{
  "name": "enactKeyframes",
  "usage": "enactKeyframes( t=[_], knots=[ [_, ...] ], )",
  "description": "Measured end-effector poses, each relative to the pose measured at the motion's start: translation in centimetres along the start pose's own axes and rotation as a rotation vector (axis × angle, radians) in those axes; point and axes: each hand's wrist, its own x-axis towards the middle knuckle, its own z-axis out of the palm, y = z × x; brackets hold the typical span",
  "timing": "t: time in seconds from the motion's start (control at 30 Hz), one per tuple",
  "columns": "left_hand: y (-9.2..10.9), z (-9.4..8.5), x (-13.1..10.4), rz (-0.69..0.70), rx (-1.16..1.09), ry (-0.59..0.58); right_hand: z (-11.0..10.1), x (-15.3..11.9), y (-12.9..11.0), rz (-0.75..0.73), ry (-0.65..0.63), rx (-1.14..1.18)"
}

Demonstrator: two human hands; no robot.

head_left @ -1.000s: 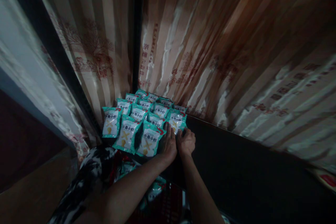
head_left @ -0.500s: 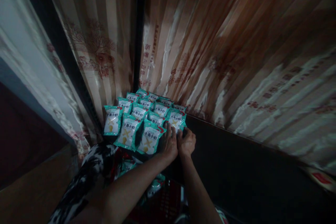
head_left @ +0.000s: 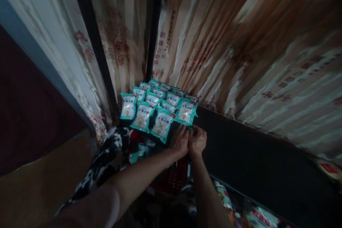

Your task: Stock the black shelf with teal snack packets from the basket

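At far left, beside me in this dim room, a dark maroon surface (head_left: 32,107) is sloping above a brown floor (head_left: 53,156). Next, a pale curtain (head_left: 57,42) is hanging in folds beside a slanting black post (head_left: 92,32), closing off that side. Black-and-white patterned fabric (head_left: 107,155) is bulging just below the shelf's corner. Teal-and-white snack packets (head_left: 142,115) are leaning in close rows on the dark shelf (head_left: 240,153), with printed sheeting (head_left: 213,42) standing directly behind them. Under the shelf edge, a teal packet (head_left: 139,152) is showing beside something red, partly hidden by the left forearm (head_left: 144,167). The left hand (head_left: 179,142) is lying low before the rows, fingers extended close together at the lower edge of the rightmost front packet (head_left: 186,113). Touching its inner side, the right hand (head_left: 197,141) is curling its fingers inward; whether either is pinching anything, I cannot tell. Rightward, bright packages (head_left: 260,217) are showing below the shelf, and a pale item with a red patch (head_left: 330,168) is lying at its far end.
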Motion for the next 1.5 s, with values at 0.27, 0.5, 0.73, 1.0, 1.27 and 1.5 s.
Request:
enactKeyframes(
  t=[0.27,0.5,0.73,1.0,1.27,1.5],
  knots=[
    [-0.6,0.8,-4.4,0.069,-0.080,0.023,-1.6,-4.4,-0.3,-0.057,0.028,0.012],
    [-1.5,0.2,-8.5,0.182,-0.090,0.028,-1.9,-9.2,-0.3,-0.136,0.048,0.091],
    [-3.1,-0.3,-12.4,0.198,-0.079,-0.014,-1.6,-13.8,-0.2,-0.190,0.005,0.185],
    [-7.4,-0.4,-15.2,-0.057,0.007,-0.230,1.8,-18.1,0.3,0.011,-0.441,0.166],
    [-12.1,-3.9,-14.5,-0.451,0.304,-0.222,4.8,-20.4,0.2,0.017,-0.810,0.273],
    [-14.0,-3.9,-15.3,-0.596,0.299,-0.419,5.4,-20.3,0.3,0.070,-0.986,0.371]
  ],
)
